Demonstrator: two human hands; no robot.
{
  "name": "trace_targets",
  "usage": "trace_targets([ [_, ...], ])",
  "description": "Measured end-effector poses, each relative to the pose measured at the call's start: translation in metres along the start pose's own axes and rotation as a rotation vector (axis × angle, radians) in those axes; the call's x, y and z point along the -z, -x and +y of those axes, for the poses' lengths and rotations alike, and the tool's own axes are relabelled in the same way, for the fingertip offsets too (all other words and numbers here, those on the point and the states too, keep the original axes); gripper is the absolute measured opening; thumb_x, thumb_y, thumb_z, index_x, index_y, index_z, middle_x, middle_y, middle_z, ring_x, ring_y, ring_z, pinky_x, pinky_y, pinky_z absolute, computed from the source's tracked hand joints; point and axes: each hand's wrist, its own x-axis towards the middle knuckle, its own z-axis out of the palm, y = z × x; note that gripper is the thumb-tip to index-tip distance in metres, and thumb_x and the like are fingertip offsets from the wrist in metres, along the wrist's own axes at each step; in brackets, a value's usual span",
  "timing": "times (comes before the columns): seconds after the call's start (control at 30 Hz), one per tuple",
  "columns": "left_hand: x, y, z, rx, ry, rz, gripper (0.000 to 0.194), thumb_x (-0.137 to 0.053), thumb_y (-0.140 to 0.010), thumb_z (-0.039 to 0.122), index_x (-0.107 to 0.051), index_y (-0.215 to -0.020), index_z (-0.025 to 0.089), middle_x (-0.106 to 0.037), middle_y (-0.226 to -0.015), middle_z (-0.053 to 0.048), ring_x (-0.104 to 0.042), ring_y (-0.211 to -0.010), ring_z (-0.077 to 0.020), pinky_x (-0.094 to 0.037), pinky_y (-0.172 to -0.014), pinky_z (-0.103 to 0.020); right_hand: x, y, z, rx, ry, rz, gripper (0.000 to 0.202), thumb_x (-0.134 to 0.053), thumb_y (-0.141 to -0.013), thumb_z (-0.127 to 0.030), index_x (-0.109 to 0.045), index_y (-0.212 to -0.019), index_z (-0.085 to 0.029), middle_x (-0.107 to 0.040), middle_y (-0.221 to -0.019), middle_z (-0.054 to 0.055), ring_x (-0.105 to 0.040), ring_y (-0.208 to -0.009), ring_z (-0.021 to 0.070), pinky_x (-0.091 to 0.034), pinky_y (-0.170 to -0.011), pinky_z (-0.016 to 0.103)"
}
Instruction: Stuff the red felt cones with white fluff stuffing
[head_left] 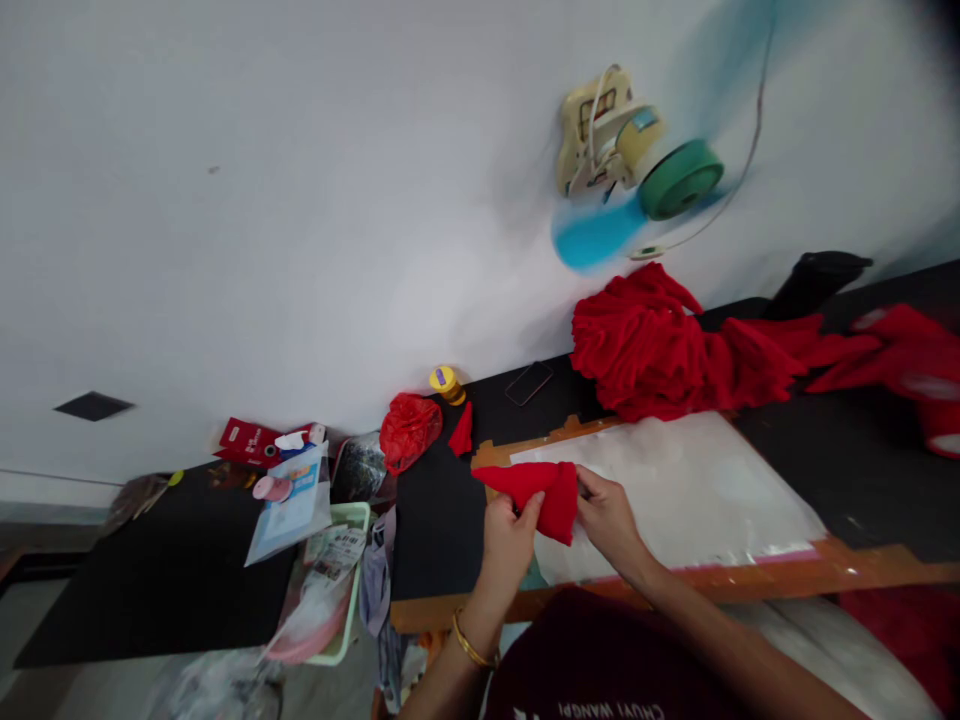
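A red cone-shaped cloth piece (551,492) is held between both hands above the left end of a white sheet (682,490) on the table. My left hand (514,530) grips its lower side, thumb on top, with a gold bangle on the wrist. At the wide folded edge on the right, my right hand (604,508) pinches the cloth. The cloth's narrow tip points left. A small red piece (462,430) lies on the black table top, beyond my left hand.
A big pile of red cloth (652,345) lies at the back. Near the wall are a phone (529,383), a yellow-lidded jar (448,385) and a red plastic bag (410,432). A blue fan (637,200) hangs above. A green-rimmed basket (352,600) stands left.
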Motion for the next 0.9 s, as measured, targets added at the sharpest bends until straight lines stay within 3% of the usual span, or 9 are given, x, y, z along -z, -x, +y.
trace_targets([
  [0.27,0.005,0.011,-0.018,0.117,0.337,-0.035,0.035,-0.078,-0.071,0.047,-0.072,-0.077,0.013,-0.072,-0.076,-0.007,-0.065,-0.075,-0.0229,-0.049,-0.073,-0.031,-0.01,-0.004,0.002,-0.111,-0.102,-0.017,0.023,-0.057,-0.08,-0.038,-0.066,-0.081,-0.017,-0.068,-0.071,0.002,-0.057,-0.064,0.0169,-0.047,-0.06,0.027],
  [0.43,0.006,0.005,-0.001,0.149,0.813,-0.094,0.042,-0.078,-0.075,0.038,-0.068,-0.11,0.017,-0.073,-0.106,-0.009,-0.067,-0.101,-0.0233,-0.047,-0.095,-0.035,-0.017,-0.003,-0.001,-0.077,-0.043,-0.083,0.021,-0.061,-0.074,-0.028,-0.063,-0.093,-0.019,-0.072,-0.086,0.003,-0.064,-0.074,0.019,-0.051,-0.071,0.03],
  [0.57,0.003,-0.016,0.011,0.22,1.001,0.021,0.04,-0.081,-0.072,0.037,-0.068,-0.102,0.015,-0.074,-0.095,-0.007,-0.07,-0.09,-0.0203,-0.049,-0.093,-0.034,-0.026,-0.003,-0.003,-0.025,0.001,-0.044,0.03,-0.062,-0.074,-0.025,-0.054,-0.102,-0.019,-0.071,-0.091,0.004,-0.065,-0.073,0.0185,-0.053,-0.069,0.031],
  [0.67,0.0,-0.032,0.012,0.364,1.099,0.051,0.035,-0.08,-0.072,0.037,-0.069,-0.095,0.014,-0.074,-0.089,-0.006,-0.07,-0.081,-0.0195,-0.052,-0.087,-0.033,-0.024,-0.004,-0.006,0.101,0.083,0.043,0.033,-0.063,-0.077,-0.028,-0.053,-0.107,-0.019,-0.068,-0.106,0.01,-0.061,-0.066,0.0153,-0.053,-0.062,0.03],
  [0.77,-0.002,-0.042,0.01,0.476,1.213,0.029,0.026,-0.074,-0.077,0.038,-0.069,-0.088,0.015,-0.074,-0.086,-0.006,-0.069,-0.076,-0.0191,-0.054,-0.079,-0.031,-0.014,0.0,-0.012,0.328,0.248,0.116,0.024,-0.062,-0.085,-0.028,-0.058,-0.107,-0.02,-0.065,-0.113,0.012,-0.058,-0.063,0.0137,-0.053,-0.061,0.03],
  [0.83,-0.003,-0.044,0.009,0.459,1.238,0.046,0.022,-0.072,-0.078,0.038,-0.069,-0.083,0.017,-0.073,-0.083,-0.005,-0.068,-0.072,-0.0186,-0.054,-0.077,-0.03,-0.009,0.005,-0.014,0.459,0.371,0.033,0.019,-0.056,-0.091,-0.025,-0.062,-0.108,-0.022,-0.068,-0.109,0.01,-0.063,-0.074,0.0171,-0.056,-0.071,0.033],
  [0.9,-0.005,-0.043,0.008,0.444,1.221,0.047,0.023,-0.071,-0.078,0.04,-0.069,-0.082,0.017,-0.073,-0.082,-0.005,-0.068,-0.072,-0.0191,-0.054,-0.078,-0.031,-0.007,0.008,-0.012,0.534,0.483,-0.085,0.026,-0.052,-0.093,-0.021,-0.062,-0.117,-0.023,-0.069,-0.114,0.011,-0.066,-0.095,0.0222,-0.056,-0.085,0.038],
])
